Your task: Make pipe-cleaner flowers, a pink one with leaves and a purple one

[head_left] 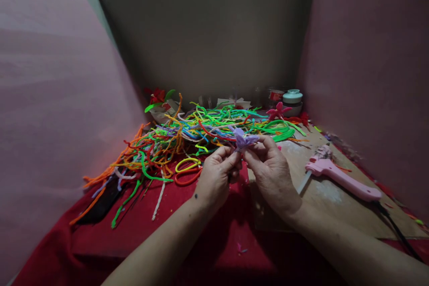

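Observation:
Between my two hands, above the table, is a purple pipe-cleaner flower with its petals spread upward. My left hand pinches it low down near its base, thumb against curled fingers. From the other side my right hand holds a petal and the base between thumb and fingers. The flower's underside is hidden by my fingertips. Just beyond my hands lies a big tangled heap of coloured pipe cleaners. Scissors with yellow and red handles rest left of my left hand, their blades out of sight.
A pink glue gun with a glue stick and black cord lies on a brown board at right. A red cloth covers the table. Behind stand a jar with a light-blue lid, a pink flower and red flowers.

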Available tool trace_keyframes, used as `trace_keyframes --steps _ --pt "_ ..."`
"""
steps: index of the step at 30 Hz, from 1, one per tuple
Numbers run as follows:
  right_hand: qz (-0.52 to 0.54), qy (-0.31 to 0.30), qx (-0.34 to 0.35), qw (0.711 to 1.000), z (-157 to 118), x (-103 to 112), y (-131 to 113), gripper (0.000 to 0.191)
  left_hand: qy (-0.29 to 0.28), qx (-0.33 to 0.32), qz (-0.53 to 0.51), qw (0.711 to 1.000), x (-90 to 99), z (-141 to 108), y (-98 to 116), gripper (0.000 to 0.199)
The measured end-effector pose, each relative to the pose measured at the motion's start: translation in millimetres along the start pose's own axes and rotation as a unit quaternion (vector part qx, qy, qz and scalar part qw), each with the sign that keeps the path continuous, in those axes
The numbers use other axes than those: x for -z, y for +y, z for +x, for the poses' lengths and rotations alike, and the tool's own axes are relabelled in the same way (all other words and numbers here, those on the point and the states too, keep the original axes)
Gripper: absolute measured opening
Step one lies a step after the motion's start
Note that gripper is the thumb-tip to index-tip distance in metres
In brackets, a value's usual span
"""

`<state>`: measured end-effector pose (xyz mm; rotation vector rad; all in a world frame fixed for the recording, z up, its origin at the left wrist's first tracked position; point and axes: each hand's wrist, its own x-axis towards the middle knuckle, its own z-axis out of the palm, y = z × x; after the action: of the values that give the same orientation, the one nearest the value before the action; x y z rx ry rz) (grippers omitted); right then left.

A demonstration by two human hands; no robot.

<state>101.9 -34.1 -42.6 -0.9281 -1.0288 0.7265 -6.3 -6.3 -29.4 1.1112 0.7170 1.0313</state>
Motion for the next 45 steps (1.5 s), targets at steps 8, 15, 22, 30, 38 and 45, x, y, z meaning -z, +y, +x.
trace_keyframes --steps 8,15,22,30,38,45 --pt "0.016 -0.002 -0.024 1.0 3.1 0.3 -2.1 0.016 -0.016 0.01 -0.009 1.0 -0.3 -1.1 -0.7 0.025" --pt "0.024 -0.011 -0.04 0.999 3.8 2.0 -0.2 0.021 -0.031 0.001 -0.013 0.999 0.5 -3.3 -0.1 0.021" --pt "0.02 -0.005 -0.032 0.999 5.3 1.7 -3.2 0.017 -0.032 0.011 -0.013 0.999 0.3 -4.8 0.2 0.02" --pt "0.009 0.004 -0.012 1.0 4.5 1.3 3.4 0.026 -0.033 0.008 -0.038 0.999 1.7 -3.1 4.1 0.029" --pt "-0.082 -0.024 -0.012 0.996 5.8 4.6 -10.7 0.016 -0.049 0.023 -0.07 0.996 4.9 -4.4 7.7 0.028" --pt "0.055 -0.098 -0.044 0.993 10.4 8.9 -9.8 0.011 -0.116 0.078 -0.16 0.977 10.3 -3.0 7.6 0.016"
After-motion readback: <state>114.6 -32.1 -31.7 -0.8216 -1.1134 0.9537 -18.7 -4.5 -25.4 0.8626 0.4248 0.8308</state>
